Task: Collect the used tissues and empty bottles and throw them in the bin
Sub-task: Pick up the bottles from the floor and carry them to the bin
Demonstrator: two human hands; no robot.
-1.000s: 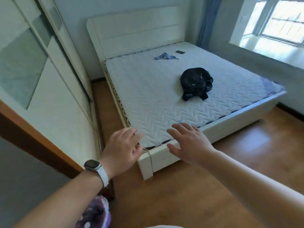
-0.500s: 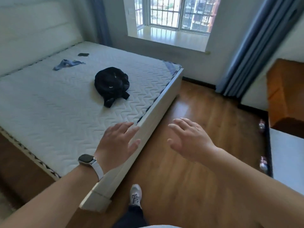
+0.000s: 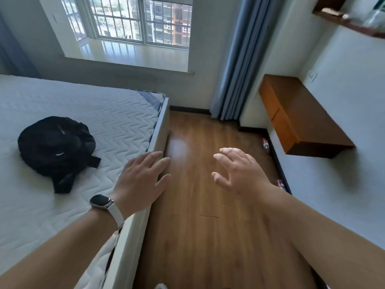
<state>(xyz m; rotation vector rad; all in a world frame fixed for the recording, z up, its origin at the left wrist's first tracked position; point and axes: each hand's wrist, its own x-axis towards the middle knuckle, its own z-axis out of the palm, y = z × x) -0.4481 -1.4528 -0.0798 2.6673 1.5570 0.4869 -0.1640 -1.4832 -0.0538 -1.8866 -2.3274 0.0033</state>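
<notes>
Black backpack [image 3: 56, 149]; white chevron-quilted mattress [image 3: 116, 122]; blue curtain [image 3: 239, 59].

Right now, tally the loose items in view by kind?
Bottles on the floor by the right wall: 2, far bottle and near bottle
Black backpack on the bed: 1
Tissues: 0 visible
Total: 3

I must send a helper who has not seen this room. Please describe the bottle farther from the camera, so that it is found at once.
Find the brown wall-mounted desk on the right wall. On the wooden floor below its near end, against the dark baseboard, lies a small clear bottle. A second bottle lies along the same baseboard but nearer the camera, partly hidden behind the right hand.
</notes>
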